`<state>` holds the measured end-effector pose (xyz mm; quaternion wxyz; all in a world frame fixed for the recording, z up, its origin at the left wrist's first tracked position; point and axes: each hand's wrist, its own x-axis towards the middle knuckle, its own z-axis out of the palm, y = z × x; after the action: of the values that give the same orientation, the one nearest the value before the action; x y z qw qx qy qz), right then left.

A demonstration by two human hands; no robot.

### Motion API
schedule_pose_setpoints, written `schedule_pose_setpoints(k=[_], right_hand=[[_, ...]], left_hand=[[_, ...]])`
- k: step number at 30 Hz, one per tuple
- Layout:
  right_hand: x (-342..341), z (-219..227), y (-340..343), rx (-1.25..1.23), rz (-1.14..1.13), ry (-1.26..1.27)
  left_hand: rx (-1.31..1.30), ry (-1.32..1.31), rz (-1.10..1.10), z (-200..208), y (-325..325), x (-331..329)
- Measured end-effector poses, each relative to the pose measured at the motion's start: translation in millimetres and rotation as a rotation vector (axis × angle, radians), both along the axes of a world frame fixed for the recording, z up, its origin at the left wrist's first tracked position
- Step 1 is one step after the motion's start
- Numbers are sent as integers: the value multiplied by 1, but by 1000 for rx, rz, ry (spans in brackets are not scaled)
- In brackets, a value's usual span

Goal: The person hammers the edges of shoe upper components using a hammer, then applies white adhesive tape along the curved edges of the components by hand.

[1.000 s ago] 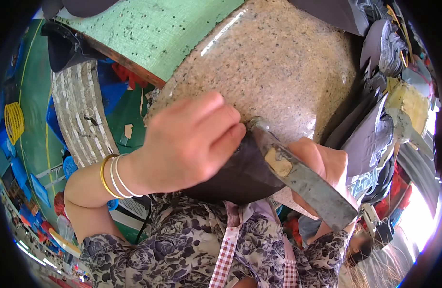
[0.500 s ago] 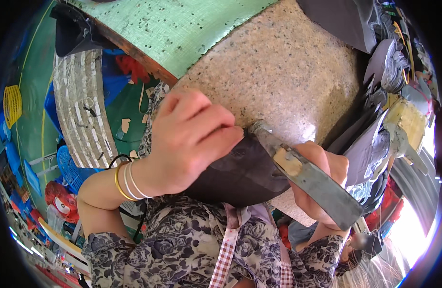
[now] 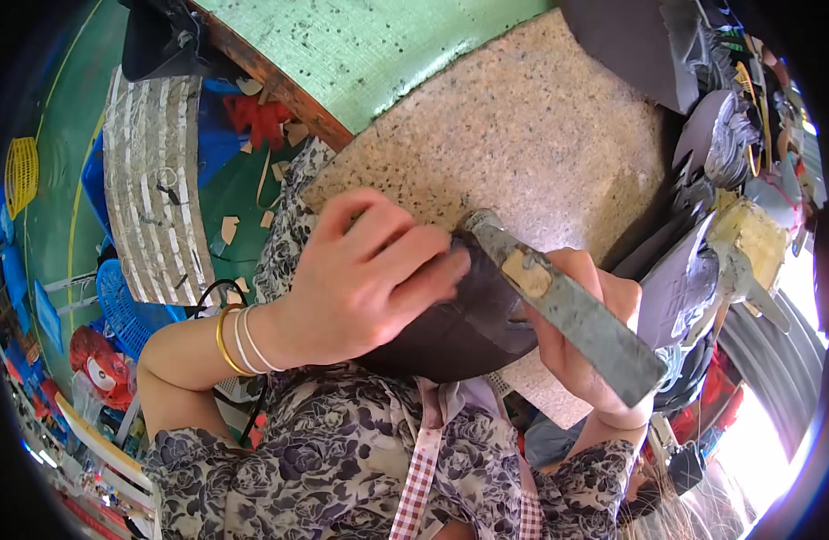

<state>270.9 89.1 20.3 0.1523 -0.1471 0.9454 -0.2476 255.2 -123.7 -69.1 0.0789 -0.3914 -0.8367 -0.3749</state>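
Note:
My right hand (image 3: 576,337) grips a hammer (image 3: 603,337), its grey metal head pointing up and left, with the wooden handle end showing in the eye of the head. The small end of the head is at the upper edge of a dark brown leather piece (image 3: 486,315) on a speckled stone slab (image 3: 522,153). My left hand (image 3: 369,274) is closed at the leather's upper left edge, its fingers curled and slightly blurred. The fingertips' exact hold is partly hidden.
A green, pitted board (image 3: 378,45) with a wooden edge adjoins the slab at the upper left. Stacked dark leather pieces (image 3: 716,144) and a worn yellowish block (image 3: 747,238) lie to the right. A striped board (image 3: 153,193) and a blue basket (image 3: 126,306) are at the left.
The left fingers have shifted slightly right and loosened a little along the leather edge. The hammer has moved slightly up and left. The whole view has shifted somewhat.

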Motion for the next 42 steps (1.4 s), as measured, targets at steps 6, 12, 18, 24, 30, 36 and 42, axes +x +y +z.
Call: schedule_pose_setpoints(k=[6, 12, 18, 24, 30, 36, 42], right_hand=[[-3, 3, -17, -2, 27, 201], [12, 4, 13, 34, 33, 206], [103, 34, 99, -321, -888, 990], [108, 50, 93, -187, -763, 1203], [50, 31, 94, 141, -521, 751], [-54, 6, 85, 290, -249, 676], [-142, -39, 83, 473, -378, 550]], left_hand=[[-61, -12, -26, -3, -13, 6], [41, -15, -233, -11, 1, -13], [338, 211, -715, 38, 68, -51], [545, 317, -529, 35, 243, -124], [-26, 447, 75, -8, 181, -189], [28, 128, -273, 17, 172, -228], [197, 162, -173, 55, 152, -267]])
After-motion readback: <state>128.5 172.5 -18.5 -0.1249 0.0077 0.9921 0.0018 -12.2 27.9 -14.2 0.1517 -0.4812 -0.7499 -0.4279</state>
